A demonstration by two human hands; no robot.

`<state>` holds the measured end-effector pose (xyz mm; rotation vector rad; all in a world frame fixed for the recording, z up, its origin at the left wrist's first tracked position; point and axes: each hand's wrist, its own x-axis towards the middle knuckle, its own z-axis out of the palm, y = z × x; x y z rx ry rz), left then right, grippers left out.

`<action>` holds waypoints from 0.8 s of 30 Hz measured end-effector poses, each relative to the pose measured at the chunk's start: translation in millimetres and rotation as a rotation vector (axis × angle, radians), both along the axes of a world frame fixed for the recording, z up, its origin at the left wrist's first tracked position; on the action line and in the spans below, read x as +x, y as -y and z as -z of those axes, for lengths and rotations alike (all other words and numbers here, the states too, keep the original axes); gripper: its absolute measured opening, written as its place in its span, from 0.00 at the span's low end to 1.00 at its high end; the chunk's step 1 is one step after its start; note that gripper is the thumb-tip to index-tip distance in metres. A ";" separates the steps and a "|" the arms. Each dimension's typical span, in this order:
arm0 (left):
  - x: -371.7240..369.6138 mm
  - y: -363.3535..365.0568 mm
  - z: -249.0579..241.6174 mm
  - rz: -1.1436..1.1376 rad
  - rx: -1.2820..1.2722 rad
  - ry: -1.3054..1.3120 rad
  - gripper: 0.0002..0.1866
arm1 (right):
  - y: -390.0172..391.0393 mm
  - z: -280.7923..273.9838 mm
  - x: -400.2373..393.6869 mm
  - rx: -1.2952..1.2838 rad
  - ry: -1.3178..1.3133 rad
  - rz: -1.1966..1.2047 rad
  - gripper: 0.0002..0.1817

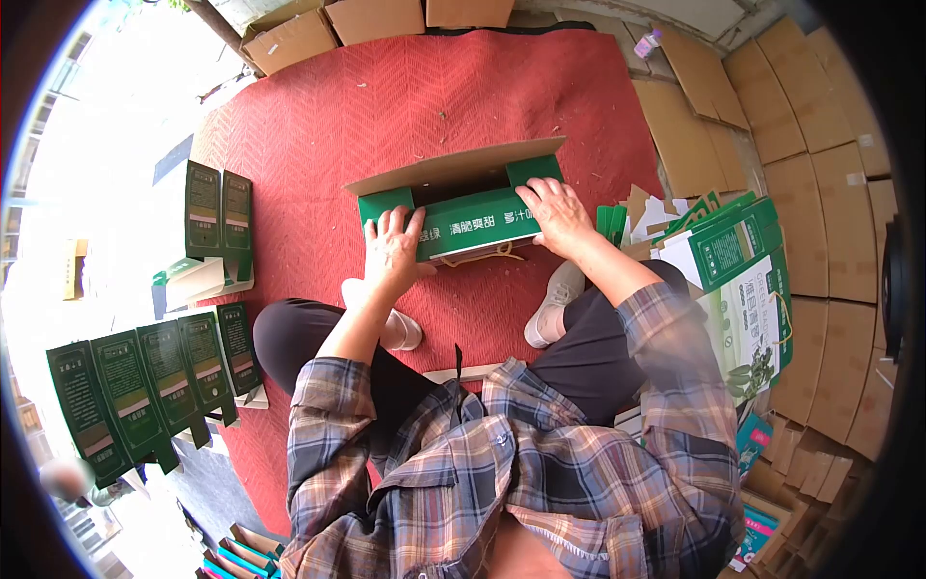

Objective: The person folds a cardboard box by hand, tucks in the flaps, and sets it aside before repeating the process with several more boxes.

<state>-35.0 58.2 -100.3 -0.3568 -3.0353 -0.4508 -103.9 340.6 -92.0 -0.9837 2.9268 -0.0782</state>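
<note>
One left hand [391, 255], one right hand [561, 218] clamped on green box [473, 220]; printing partly covered, interior shadowed.

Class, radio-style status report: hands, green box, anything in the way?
Left hand, right hand holding green box near opposite ends. Far flap open, red mat beneath. Nothing visible blocking the box.
</note>
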 end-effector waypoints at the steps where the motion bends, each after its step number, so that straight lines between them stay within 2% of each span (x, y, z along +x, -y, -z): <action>1: -0.8 -0.5 2.8 -0.016 -0.030 -0.004 0.43 | 1.1 0.7 -0.5 0.000 0.000 0.000 0.43; 3: -2.3 -2.0 3.9 -0.034 -0.061 -0.008 0.45 | 1.9 1.9 -2.7 -0.002 -0.006 -0.020 0.40; 6: -5.0 -2.1 1.4 -0.045 -0.065 0.056 0.43 | 3.2 5.1 -4.1 -0.014 -0.039 -0.033 0.36; 16: -10.3 6.3 7.5 0.004 -0.008 0.136 0.44 | 1.0 10.4 -6.4 0.037 0.032 -0.046 0.32; 19: -11.2 8.1 13.1 0.026 0.010 0.130 0.46 | 0.4 14.3 -5.5 0.055 0.064 -0.029 0.36; 21: -7.7 7.9 15.9 0.031 0.019 0.124 0.47 | 0.4 17.6 -0.9 0.070 0.088 -0.022 0.44; 24: -1.5 1.8 16.0 -0.020 -0.006 -0.033 0.46 | 1.7 23.6 1.3 0.120 0.034 0.012 0.49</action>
